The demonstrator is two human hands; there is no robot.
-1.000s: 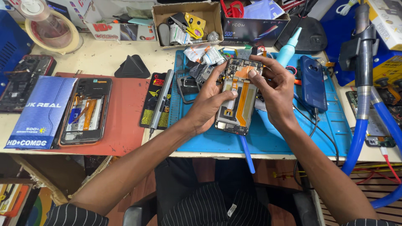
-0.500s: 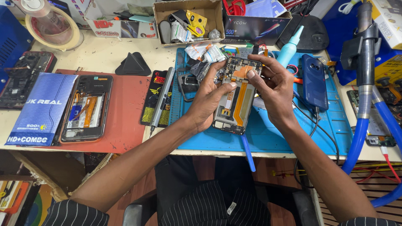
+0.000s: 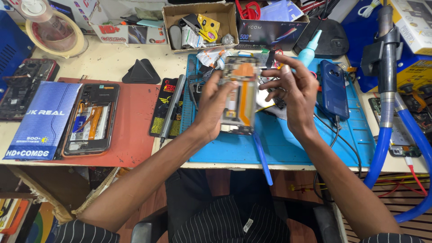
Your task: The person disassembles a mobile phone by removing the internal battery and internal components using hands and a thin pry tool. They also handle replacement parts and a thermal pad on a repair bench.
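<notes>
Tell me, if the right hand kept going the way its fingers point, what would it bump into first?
The right hand points its fingers left, toward the opened phone that the left hand holds up. It would probably meet that phone's upper edge first, though the picture is blurred and depth is hard to judge.

A: Your opened phone (image 3: pixel 240 96) is motion-blurred, so the parts inside can't be told apart. Its lower left edge sits behind your left hand (image 3: pixel 211 105).

B: Right hand (image 3: pixel 292 92)?

A: Your fingers (image 3: pixel 274 74) at the phone's top are blurred too; touching or just beside, can't tell.

B: Edges?

A: The blue hose (image 3: pixel 414 148) runs off the right edge, the dark phone frame (image 3: pixel 24 85) off the left. The blue mat (image 3: pixel 288 144) is partly covered by your arms.
</notes>
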